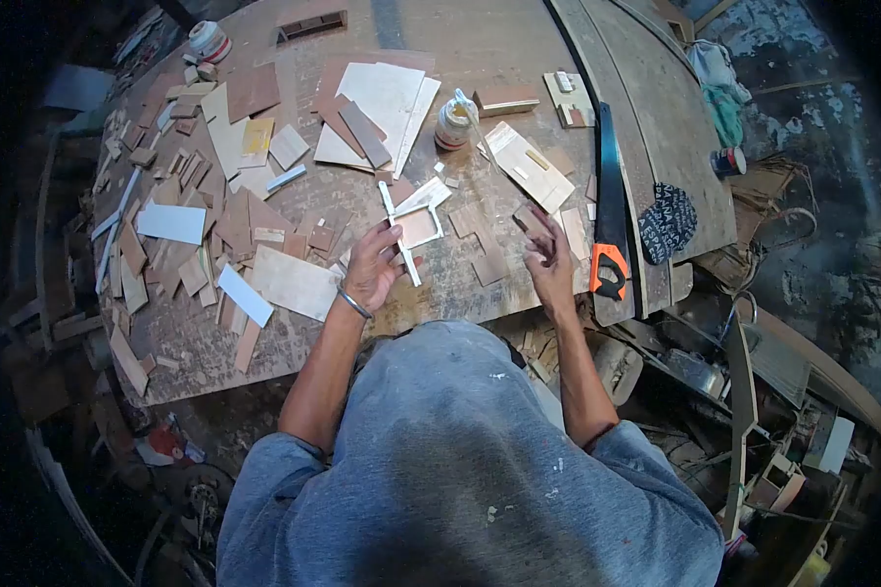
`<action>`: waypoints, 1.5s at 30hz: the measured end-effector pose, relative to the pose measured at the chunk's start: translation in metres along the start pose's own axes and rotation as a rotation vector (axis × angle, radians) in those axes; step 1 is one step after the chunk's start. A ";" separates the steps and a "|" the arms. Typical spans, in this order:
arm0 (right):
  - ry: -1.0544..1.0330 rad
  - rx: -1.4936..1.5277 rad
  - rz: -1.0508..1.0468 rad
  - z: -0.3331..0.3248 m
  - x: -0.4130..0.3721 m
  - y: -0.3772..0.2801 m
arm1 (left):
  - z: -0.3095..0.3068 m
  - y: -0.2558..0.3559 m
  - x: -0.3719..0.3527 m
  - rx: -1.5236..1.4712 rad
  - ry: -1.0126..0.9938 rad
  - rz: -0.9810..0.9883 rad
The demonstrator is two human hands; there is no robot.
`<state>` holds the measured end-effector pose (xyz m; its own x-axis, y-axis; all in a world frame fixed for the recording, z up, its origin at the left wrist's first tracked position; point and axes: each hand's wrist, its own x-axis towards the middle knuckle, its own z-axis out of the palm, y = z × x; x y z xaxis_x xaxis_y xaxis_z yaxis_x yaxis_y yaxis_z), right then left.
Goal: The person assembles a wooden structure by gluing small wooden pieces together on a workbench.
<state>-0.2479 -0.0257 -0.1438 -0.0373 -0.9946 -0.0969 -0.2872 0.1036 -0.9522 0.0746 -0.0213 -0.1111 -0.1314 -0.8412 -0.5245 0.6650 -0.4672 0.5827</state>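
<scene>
My left hand (374, 266) is closed around a small wooden frame piece (401, 235), with a long pale strip and a boxy loop on its right side. My right hand (550, 256) is raised over the table to the right, its fingers closed on a small brown wood block (531, 221). Between my hands lies a notched piece of brown board (480, 245). Beyond it stands an open glue jar (453, 123) with a stick leaning out. A pale board (527, 166) with small offcuts on it lies ahead of my right hand.
Many wood offcuts (171, 223) cover the left of the worktable (382, 328). A handsaw (609, 196) with an orange handle lies at the right, beside a patterned dark cloth (667, 223). Pale sheets (387, 103) lie stacked farther back. Another jar (208, 41) stands at the far left.
</scene>
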 end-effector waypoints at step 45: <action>-0.044 -0.285 -0.081 0.072 0.023 0.011 | -0.059 -0.110 0.013 0.199 0.407 0.117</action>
<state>-0.1827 -0.0478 -0.1775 0.0364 -0.9985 -0.0419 -0.5452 0.0153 -0.8382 0.0433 0.0352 -0.2191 0.2612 -0.7347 -0.6260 0.4994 -0.4521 0.7390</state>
